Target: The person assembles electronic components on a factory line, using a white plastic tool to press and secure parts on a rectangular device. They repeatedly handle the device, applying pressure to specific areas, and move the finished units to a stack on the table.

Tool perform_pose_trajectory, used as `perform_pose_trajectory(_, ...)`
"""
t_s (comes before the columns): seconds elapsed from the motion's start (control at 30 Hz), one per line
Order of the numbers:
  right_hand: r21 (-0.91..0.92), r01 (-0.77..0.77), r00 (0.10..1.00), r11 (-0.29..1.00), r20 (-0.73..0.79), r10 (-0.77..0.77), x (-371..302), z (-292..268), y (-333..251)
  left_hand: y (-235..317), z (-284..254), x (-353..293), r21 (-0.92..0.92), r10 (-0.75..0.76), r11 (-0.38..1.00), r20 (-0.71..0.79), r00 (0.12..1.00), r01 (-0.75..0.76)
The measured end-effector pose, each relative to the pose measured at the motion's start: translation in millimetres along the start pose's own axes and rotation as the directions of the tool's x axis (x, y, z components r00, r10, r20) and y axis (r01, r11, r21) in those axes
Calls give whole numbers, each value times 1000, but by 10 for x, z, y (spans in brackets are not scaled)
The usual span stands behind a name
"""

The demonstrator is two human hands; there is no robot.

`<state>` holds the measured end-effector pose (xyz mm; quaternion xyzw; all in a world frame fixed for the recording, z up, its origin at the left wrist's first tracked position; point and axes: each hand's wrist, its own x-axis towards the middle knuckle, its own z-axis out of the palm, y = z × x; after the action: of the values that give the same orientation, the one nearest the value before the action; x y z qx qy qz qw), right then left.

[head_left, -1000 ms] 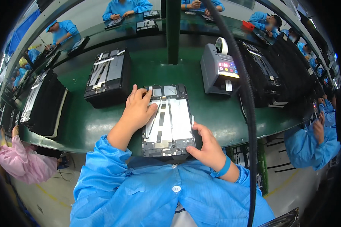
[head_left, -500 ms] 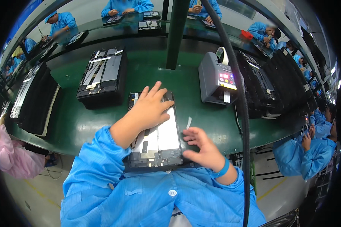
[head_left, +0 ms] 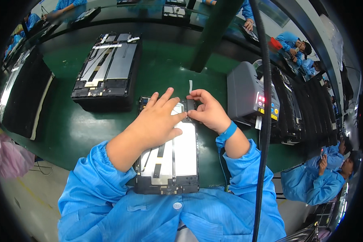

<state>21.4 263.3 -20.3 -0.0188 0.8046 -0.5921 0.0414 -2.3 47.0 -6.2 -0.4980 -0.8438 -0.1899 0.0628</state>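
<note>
An opened tablet (head_left: 185, 151) lies on the green bench in front of me, its silvery inside and black frame facing up. My left hand (head_left: 154, 121) rests flat over its upper half, fingers spread. At the tablet's far right corner is my right hand (head_left: 209, 111), fingers curled, thumb tip against the device near the left hand's fingers. A short whitish strip of tape (head_left: 190, 86) sticks up at the right index fingertip; whether it is pinched or just stuck there is hard to see. A blue wrist strap (head_left: 226, 134) with a cord circles my right wrist.
A stack of opened tablets (head_left: 109, 68) stands far left, another stack (head_left: 24, 88) beyond it. To the right are a grey tape dispenser (head_left: 246, 90) and a row of black-framed tablets (head_left: 306, 105). A black cable (head_left: 264, 121) hangs before me. Co-workers (head_left: 316, 177) sit around.
My right hand has moved from beside the tablet up to its far right corner, carrying the tape strip along. The left hand stays on the tablet. My view has shifted.
</note>
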Motion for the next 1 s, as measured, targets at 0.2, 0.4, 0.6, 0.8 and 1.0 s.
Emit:
perform_pose_trajectory(0.2,79,5,999,997,47,-9,-10,-34,46,-97,-63,-29,-40,-9,999,-61,998,7)
perform_pose_trajectory(0.4,68,-11,1000,998,20,10,-4,7,5,-21,-11,20,-76,77,994,-57,995,-81)
perform_pose_trajectory(0.6,157,-3,999,988,52,-5,8,-38,35,3,62,56,-89,8,996,-34,999,-11)
perform_pose_trajectory(0.8,221,-25,997,975,73,9,-10,-47,17,49,-22,50,75,-11,997,-15,1000,12)
perform_pose_trajectory(1.0,142,-32,999,989,9,31,-15,37,1,126,15,-8,200,-39,978,-81,996,55)
